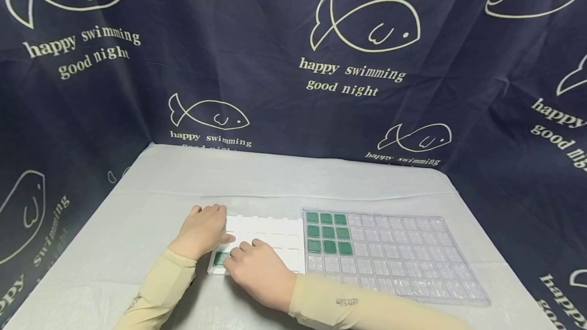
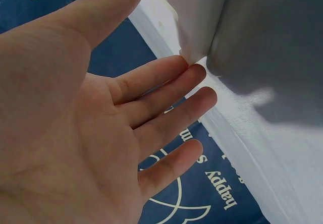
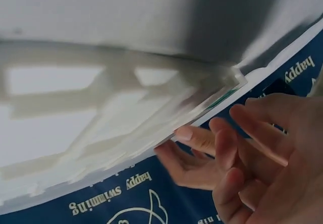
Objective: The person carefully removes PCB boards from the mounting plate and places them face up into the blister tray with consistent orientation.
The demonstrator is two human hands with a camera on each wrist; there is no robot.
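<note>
A white compartment tray (image 1: 266, 225) lies on the table before me. My left hand (image 1: 204, 228) is at its left side, thumb over the top, other fingers almost straight; in the left wrist view the fingertips (image 2: 194, 72) meet the tray's side wall (image 2: 194, 22). A small green square piece (image 1: 221, 258), finely dotted, sits in the tray's near-left corner compartment. Over that corner, my right hand (image 1: 263, 271) bends its fingers down to the green piece's right edge. Its thumb is hidden in the head view, and I cannot tell whether it pinches the piece.
To the right of the white tray stands a clear plastic tray (image 1: 442, 216) with many compartments. Its far-left compartments hold several green pieces (image 1: 327, 231). Dark blue cloth (image 1: 275, 65) printed with fish surrounds the table (image 1: 257, 174) at back and sides.
</note>
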